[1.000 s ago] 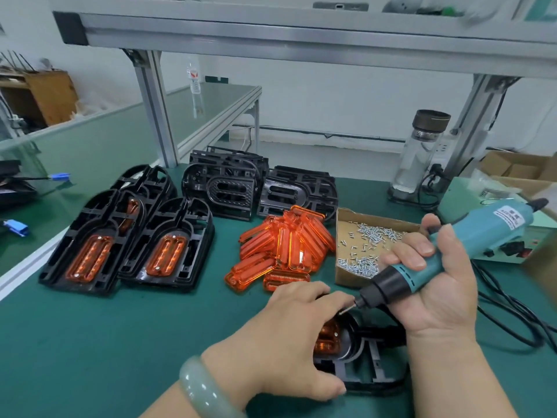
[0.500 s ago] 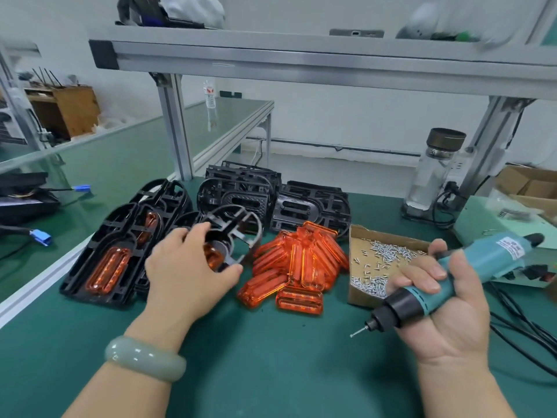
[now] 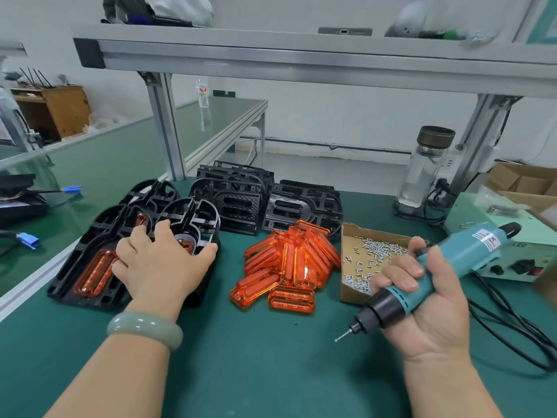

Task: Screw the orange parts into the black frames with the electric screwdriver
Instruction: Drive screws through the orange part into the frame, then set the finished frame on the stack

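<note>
**Left hand** (image 3: 159,267): left of centre, palm down on a black frame (image 3: 196,218) with an orange piece seated in it. The grip is grasping this frame, with the thumb along its right rim and the fingers curved over its top. The frame lies on a group of fitted frames (image 3: 87,267) at the left of the picture, each showing an orange insert. A pale green bracelet (image 3: 144,328) sits on the wrist.

**Right hand** (image 3: 428,312): lower right. The grip is clenched round the teal barrel of the electric screwdriver (image 3: 437,273). The tool is tilted, its black nose and bit (image 3: 342,337) pointing down and to the left. The bit is clear of every part, over bare counter (image 3: 241,372). A black cable (image 3: 512,327) trails along the right edge.

**Task parts:**
- Orange parts (image 3: 289,263): a loose pile at centre, between the two hands.
- Empty black frames (image 3: 304,206): stacked behind the pile, at upper centre, next to a second stack (image 3: 235,203).
- Screws (image 3: 373,251): heaped in an open cardboard box (image 3: 349,294) just right of the orange pile and touching it.

**Other items:** a glass bottle (image 3: 422,173) with a dark cap stands at upper right beside a support post. A pale green power unit (image 3: 518,257) lies behind the screwdriver.
</note>
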The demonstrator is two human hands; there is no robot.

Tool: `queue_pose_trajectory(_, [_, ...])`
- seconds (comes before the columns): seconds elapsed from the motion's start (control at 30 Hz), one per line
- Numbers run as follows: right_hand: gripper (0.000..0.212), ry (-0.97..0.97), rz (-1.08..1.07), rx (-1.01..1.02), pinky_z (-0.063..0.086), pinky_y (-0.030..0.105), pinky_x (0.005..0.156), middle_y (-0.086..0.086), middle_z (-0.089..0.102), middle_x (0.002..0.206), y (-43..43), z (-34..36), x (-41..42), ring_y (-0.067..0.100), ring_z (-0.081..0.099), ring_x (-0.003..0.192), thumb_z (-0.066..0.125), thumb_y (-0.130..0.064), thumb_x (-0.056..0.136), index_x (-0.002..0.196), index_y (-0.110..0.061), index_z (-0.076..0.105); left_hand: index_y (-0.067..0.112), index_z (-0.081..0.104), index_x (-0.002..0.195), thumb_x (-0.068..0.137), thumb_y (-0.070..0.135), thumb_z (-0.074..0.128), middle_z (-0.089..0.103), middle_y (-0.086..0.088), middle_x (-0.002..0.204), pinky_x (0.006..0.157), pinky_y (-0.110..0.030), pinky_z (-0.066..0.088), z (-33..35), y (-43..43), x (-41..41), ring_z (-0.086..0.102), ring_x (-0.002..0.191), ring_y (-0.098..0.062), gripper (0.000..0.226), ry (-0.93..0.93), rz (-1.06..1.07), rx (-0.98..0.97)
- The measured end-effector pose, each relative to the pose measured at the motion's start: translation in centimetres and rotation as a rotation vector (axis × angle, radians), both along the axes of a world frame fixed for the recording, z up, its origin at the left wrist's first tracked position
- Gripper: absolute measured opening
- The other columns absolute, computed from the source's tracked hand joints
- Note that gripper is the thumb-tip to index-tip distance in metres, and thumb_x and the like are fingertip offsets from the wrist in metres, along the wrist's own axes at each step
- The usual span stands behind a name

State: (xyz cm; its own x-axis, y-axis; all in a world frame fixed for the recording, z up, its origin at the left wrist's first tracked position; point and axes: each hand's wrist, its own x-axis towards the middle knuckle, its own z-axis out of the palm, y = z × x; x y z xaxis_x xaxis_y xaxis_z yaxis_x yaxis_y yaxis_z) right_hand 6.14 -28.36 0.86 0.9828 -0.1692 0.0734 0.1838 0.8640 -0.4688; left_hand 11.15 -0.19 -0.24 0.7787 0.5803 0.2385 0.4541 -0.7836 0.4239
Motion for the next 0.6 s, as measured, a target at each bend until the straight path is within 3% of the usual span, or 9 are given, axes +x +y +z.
queue_pose_trajectory(0.23, [0.009, 0.015, -0.006, -0.015, 0.044, 0.018, 0.048, -0.011, 0.04, 0.058, 0.16, -0.03, -0.08, 0.002, 0.041, 0.042, 0.052, -0.03, 0.084, 0.088, -0.023, 0.057, 0.02, 0.024, 0.144, 0.066, 0.076, 0.057, 0.026, -0.011, 0.15, 0.112, -0.053, 0.014, -0.64, -0.16, -0.35, 0.014, 0.139, -0.033, 0.101, 0.016, -0.038, 0.05])
queue_pose_trajectory(0.6, [0.01, 0.016, 0.013, -0.005, 0.045, 0.018, 0.048, -0.011, 0.04, 0.057, 0.18, -0.11, -0.07, 0.002, 0.041, 0.041, 0.052, -0.03, 0.085, 0.09, -0.023, 0.056, 0.02, 0.02, 0.146, 0.07, 0.065, 0.064, 0.018, -0.011, 0.155, 0.113, -0.053, 0.012, -0.49, -0.7, -0.88, 0.007, 0.143, -0.031, 0.099, -0.038, -0.09, -0.008])
